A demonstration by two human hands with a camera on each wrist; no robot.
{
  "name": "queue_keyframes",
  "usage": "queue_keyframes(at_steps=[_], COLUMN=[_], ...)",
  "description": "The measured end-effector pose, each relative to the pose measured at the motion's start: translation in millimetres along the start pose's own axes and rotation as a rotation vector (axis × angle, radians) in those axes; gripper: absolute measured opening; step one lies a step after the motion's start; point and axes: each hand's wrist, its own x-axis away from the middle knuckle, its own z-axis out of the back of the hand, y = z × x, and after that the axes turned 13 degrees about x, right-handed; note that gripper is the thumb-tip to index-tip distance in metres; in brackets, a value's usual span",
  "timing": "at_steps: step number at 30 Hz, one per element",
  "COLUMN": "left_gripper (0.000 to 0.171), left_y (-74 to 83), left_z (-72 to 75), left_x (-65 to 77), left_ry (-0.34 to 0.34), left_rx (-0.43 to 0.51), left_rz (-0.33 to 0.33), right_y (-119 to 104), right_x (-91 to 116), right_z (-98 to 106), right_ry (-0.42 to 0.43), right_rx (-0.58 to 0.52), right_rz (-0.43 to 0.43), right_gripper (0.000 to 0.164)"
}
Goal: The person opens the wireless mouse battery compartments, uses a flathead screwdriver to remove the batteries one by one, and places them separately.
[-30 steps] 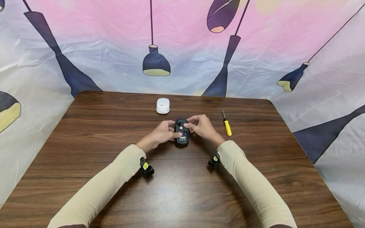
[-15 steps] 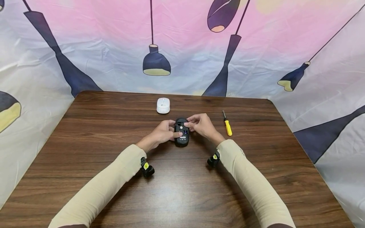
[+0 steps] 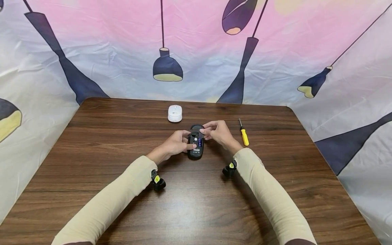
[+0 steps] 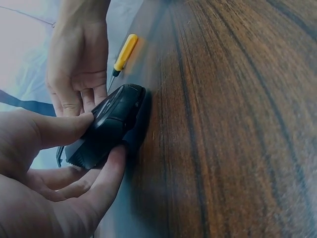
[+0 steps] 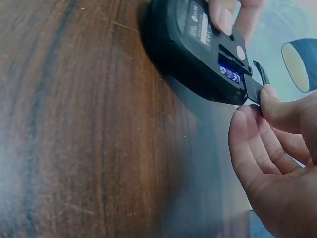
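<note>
A black computer mouse is held underside up over the wooden table. My left hand grips its left side, thumb on the underside and fingers beneath. My right hand pinches the black battery cover between thumb and fingers at the mouse's far end. In the right wrist view the cover is partly off the body, and a blue battery shows in the slot beside it. The left wrist view shows the mouse from its side, apart from the tabletop along much of its length.
A white mouse sits on the wooden table beyond my hands. To the right lies a screwdriver with a yellow handle, its tip pointing away. A printed cloth hangs behind the table.
The battery cover has slid away from the mouse body toward the far end, with my right hand moving slightly that way. More of the blue battery now shows. My left hand keeps its grip.
</note>
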Motion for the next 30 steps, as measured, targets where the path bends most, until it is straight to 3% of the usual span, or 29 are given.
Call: queue_keyframes(at_steps=[11,21,30], left_gripper=[0.062,0.059,0.059], left_y=[0.9,3.8,3.6], left_z=[-1.8,-1.4,-2.5], left_x=[1.8,4.6,8.0], left_ry=[-0.027,-0.021,0.000], left_rx=[-0.005,-0.021,-0.029], left_rz=[-0.016,-0.034,-0.071], right_y=[0,7,19], right_x=[-9,-21,-29], right_z=[8,14,16], right_ry=[0.009,0.084,0.134], right_rx=[-0.167,-0.118,0.027], right_rz=[-0.096,-0.143,-0.136], right_gripper=[0.025,0.026,0.024])
